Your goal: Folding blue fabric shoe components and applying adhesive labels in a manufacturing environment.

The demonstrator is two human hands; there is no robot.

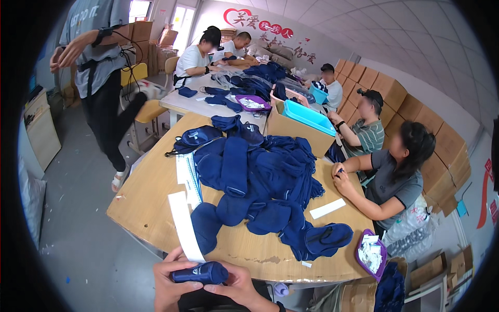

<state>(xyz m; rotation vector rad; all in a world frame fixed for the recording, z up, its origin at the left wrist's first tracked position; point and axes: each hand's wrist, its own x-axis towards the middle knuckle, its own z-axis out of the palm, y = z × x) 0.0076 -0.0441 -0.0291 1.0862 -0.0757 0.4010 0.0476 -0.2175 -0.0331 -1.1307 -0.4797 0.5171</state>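
Low at the front, just off the table's near edge, a navy fabric bundle (200, 272), rolled or folded tight with small white print, lies between my two hands. My left hand (167, 283) grips its left end, thumb in front. Around the right end, my right hand (236, 283) has its fingers curled. A long white strip (184, 223) reaches down to just behind the bundle; whether my left fingers hold it cannot be told. Beyond it, a navy fabric piece (206, 226) and a heap of navy fabric pouches (270, 166) cover the table.
The wooden table (140, 208) holds another white strip (328, 208) and a purple basket (358, 253) of white slips at its right corner. A cardboard box (291, 127) carries a blue tray (310, 115). Co-workers sit along the right and far sides; a person (99, 67) stands at left.
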